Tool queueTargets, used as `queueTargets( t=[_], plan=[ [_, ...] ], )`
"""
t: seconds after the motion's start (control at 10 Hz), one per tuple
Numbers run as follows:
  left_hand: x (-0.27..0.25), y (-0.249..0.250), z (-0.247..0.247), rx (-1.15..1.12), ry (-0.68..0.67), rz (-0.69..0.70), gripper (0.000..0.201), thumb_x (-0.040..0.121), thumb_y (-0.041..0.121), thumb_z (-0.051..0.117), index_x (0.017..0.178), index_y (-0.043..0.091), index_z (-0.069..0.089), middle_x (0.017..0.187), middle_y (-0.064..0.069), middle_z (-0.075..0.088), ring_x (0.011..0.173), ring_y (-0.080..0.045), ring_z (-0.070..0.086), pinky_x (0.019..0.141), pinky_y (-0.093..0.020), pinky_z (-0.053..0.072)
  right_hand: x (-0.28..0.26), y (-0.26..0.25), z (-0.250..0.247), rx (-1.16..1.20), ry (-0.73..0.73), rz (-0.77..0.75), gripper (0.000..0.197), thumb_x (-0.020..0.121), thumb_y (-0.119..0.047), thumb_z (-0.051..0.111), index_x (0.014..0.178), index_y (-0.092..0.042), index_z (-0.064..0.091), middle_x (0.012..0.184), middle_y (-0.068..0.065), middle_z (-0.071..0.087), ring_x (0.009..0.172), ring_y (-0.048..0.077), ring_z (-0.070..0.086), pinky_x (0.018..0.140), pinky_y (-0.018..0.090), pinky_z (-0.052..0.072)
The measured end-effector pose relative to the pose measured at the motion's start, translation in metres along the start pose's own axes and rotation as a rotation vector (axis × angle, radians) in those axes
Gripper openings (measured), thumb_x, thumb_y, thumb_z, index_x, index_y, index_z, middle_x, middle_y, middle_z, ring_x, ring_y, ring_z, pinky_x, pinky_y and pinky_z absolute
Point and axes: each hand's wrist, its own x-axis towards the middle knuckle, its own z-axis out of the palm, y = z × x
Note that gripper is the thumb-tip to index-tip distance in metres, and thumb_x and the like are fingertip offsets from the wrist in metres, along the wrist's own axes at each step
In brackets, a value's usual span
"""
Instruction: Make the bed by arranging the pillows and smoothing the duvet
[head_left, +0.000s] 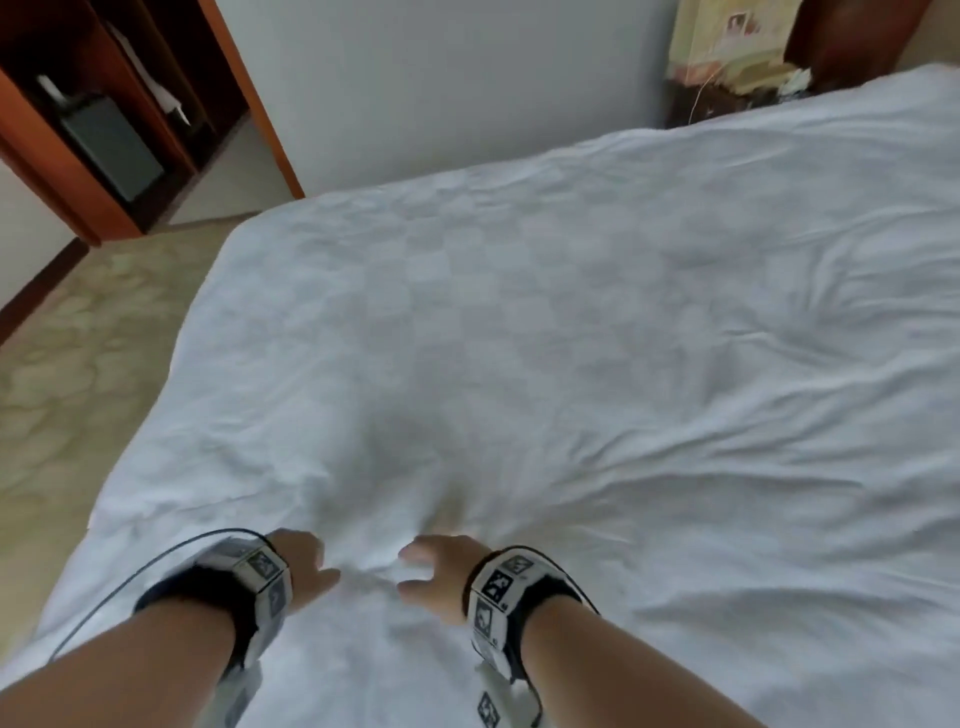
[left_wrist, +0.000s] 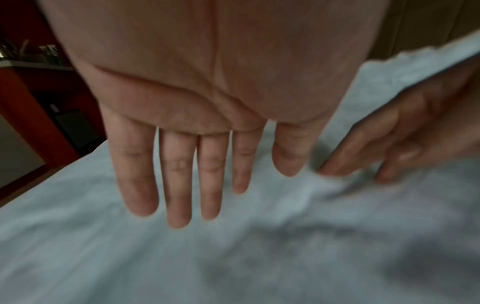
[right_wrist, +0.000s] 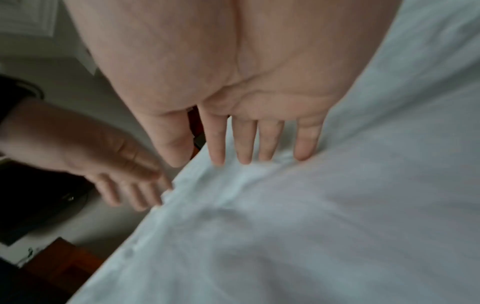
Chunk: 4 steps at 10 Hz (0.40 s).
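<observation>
A white duvet (head_left: 545, 322) with a faint checked weave covers the whole bed, creased on its right half and bunched into a small ridge near me. My left hand (head_left: 306, 569) and right hand (head_left: 436, 569) lie side by side on that ridge at the near edge. The left wrist view shows my left hand (left_wrist: 207, 174) with straight, spread fingers (left_wrist: 179, 185) just over the duvet (left_wrist: 233, 257). In the right wrist view my right hand (right_wrist: 249, 142) is flat, its fingertips (right_wrist: 245, 159) touching the duvet (right_wrist: 324, 216). No pillow is in view.
Patterned beige floor (head_left: 78, 374) runs along the bed's left side. A dark wooden cabinet (head_left: 88, 140) with a black box inside stands at the far left. A white wall (head_left: 441, 78) is beyond the bed, with a cluttered bedside stand (head_left: 727, 78) at the far right.
</observation>
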Motion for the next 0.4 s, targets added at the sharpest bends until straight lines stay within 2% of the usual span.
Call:
queueTargets(
  t=[0.1,0.2,0.3,0.4],
  plan=[
    [-0.031,-0.025,-0.049,-0.051,0.134,0.148,0.048,0.097,0.043,0.041,0.138,0.018,0.047,0.144,-0.003,0.049,0.133,-0.02,0.046,0.106,-0.026,0.037,-0.027,-0.063,-0.022,0.014,0.145,0.029,0.054,0.092,-0.04,0.049,0.143,-0.024,0.037,0.153,-0.004,0.034,0.139,0.016,0.033,0.114,0.034,0.029],
    [-0.078,-0.057,-0.104,-0.047,0.237,0.267,0.049,0.098,0.044,0.04,0.139,0.018,0.045,0.144,-0.006,0.048,0.131,-0.024,0.047,0.105,-0.033,0.04,-0.069,-0.122,-0.075,-0.028,0.32,0.116,0.051,0.095,-0.038,0.049,0.142,-0.022,0.037,0.151,-0.001,0.036,0.137,0.018,0.036,0.109,0.034,0.033],
    [-0.146,-0.101,-0.164,-0.04,0.341,0.361,0.05,0.1,0.043,0.037,0.142,0.015,0.042,0.146,-0.007,0.044,0.131,-0.025,0.046,0.102,-0.033,0.04,-0.126,-0.188,-0.136,-0.051,0.52,0.21,0.048,0.096,-0.038,0.048,0.141,-0.022,0.039,0.147,0.004,0.042,0.127,0.025,0.048,0.096,0.034,0.042],
    [-0.21,-0.147,-0.22,-0.061,0.53,0.44,0.049,0.101,0.043,0.036,0.137,0.012,0.047,0.141,-0.008,0.05,0.125,-0.026,0.051,0.098,-0.033,0.043,-0.181,-0.247,-0.184,-0.071,0.746,0.196,0.045,0.095,-0.038,0.05,0.136,-0.022,0.044,0.14,0.004,0.049,0.124,0.025,0.051,0.095,0.033,0.043]
  ],
)
